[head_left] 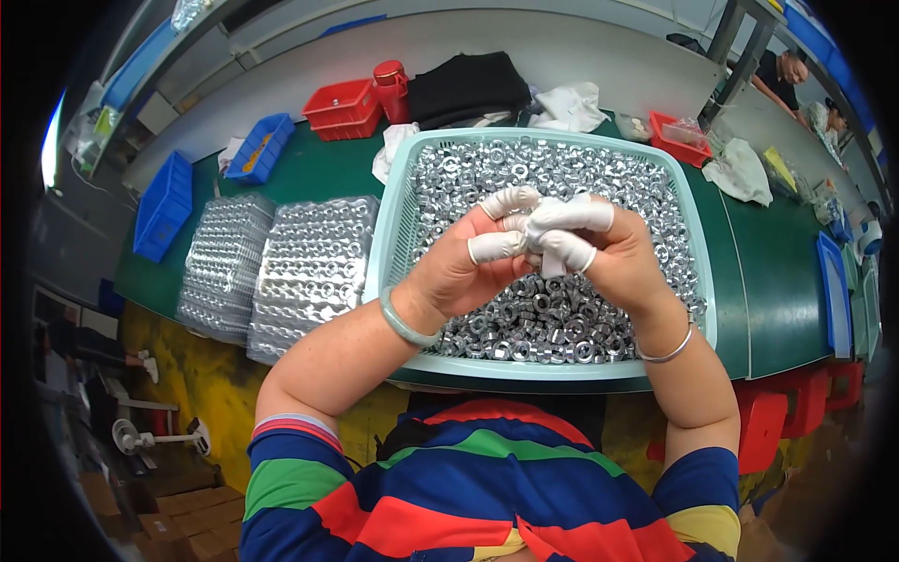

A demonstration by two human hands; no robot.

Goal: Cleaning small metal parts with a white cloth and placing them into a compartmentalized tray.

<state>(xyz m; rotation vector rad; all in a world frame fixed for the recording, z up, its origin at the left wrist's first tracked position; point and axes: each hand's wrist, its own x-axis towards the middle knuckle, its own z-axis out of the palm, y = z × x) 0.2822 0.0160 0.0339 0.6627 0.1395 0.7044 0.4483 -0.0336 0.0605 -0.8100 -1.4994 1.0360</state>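
Meeting fingertip to fingertip, left hand (464,267) and right hand (609,258) just above nut-filled basket (389,234).

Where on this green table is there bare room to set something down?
Bare green shows between the blue bin and the nut basket, and right of the basket before the blue tray. The back edge, with red bins and cloths, is crowded.

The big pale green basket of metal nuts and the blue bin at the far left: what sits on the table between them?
In the head view, two clear trays packed with rows of nuts lie between the basket and the blue bin, side by side on the green table.
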